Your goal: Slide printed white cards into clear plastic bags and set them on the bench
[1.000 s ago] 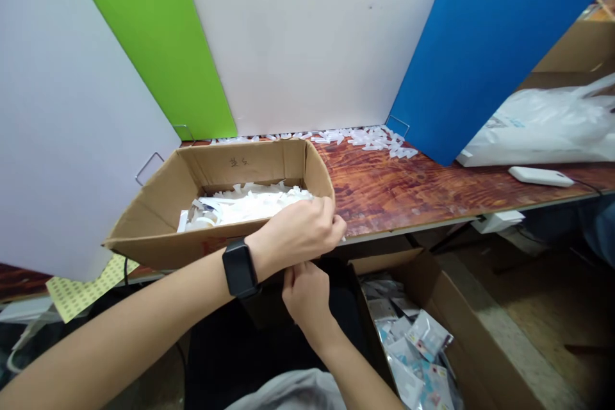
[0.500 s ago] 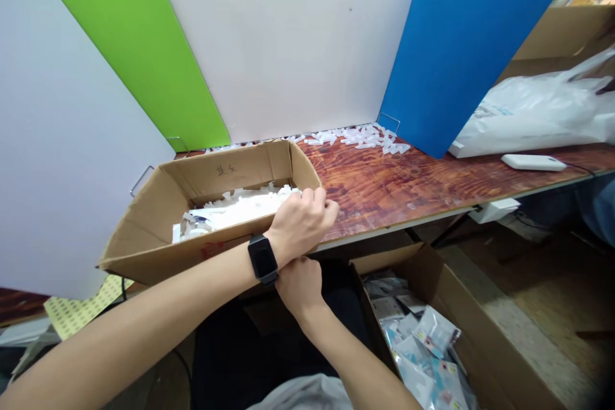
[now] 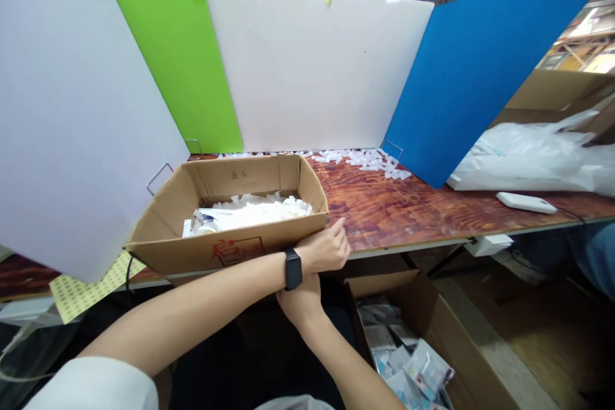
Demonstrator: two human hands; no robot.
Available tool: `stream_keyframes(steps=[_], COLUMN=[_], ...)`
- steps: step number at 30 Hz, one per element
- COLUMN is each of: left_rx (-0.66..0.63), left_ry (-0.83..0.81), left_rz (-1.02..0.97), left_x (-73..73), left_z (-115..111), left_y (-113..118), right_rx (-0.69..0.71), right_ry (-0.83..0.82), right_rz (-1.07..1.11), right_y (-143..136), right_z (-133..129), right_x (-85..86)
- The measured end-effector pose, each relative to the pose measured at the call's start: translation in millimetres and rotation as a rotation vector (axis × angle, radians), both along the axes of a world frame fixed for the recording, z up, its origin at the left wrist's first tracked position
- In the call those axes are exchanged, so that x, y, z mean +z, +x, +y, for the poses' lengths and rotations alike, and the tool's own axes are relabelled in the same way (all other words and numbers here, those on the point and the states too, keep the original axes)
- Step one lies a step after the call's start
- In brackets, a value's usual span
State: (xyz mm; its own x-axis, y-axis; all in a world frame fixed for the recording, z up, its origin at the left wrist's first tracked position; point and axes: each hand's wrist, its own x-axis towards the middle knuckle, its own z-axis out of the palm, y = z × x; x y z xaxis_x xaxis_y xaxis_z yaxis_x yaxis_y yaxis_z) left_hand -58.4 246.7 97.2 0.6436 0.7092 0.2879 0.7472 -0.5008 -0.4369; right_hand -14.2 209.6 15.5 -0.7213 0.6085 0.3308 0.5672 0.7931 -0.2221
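Observation:
My left hand [image 3: 325, 248], with a black watch [image 3: 293, 269] on its wrist, is at the right front corner of an open cardboard box [image 3: 173, 257]. Its fingers are curled in, and what they hold, if anything, is hidden. Just below, my right hand [image 3: 303, 301] touches the underside of the left wrist; its fingers are hidden behind that wrist. White pieces [image 3: 259, 213] fill part of the box.
A white panel [image 3: 312, 70], a green panel [image 3: 187, 70] and a blue panel [image 3: 461, 77] stand behind the wooden table [image 3: 384, 211]. Small white pieces [image 3: 369, 159] lie along their base. Below the table is a carton [image 3: 461, 333] of clear packets [image 3: 427, 365].
The view has tilted up, so the panels' top edges now show. My left hand has turned and dropped away from the box rim, with its thumb side showing; my right hand stays beneath the wrist.

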Motion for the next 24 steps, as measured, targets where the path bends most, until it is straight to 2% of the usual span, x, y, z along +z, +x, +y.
stream_keyframes(steps=[3, 6, 13, 17, 20, 24], left_rx=[0.106, 0.176, 0.182, 0.178, 0.134, 0.126], left_ry=[-0.058, -0.108, -0.186, -0.197, -0.187, -0.200], left_rz=[-0.067, -0.138, -0.179, -0.144, -0.086, 0.008], left_x=[-4.9, -2.9, 8.5, 13.8, 27.9, 61.1], left_z=[8.7, 14.5, 23.1, 24.3, 17.4, 9.0], left_y=[5.6, 9.7, 12.2, 13.4, 11.1, 0.7], right_rx=[-0.012, 0.006, -0.011, 0.009, 0.037, 0.046], right_ry=[0.021, 0.044, 0.099, 0.126, 0.122, 0.076], right_rz=[0.008, 0.016, 0.021, 0.035, 0.041, 0.042], right_y=[-4.1, -5.3, 2.5, 6.1, 9.3, 14.0], right_z=[2.2, 3.0, 4.1, 7.4, 9.2, 7.8], right_x=[-4.1, -6.6, -18.7, -19.0, -15.0, -10.4])
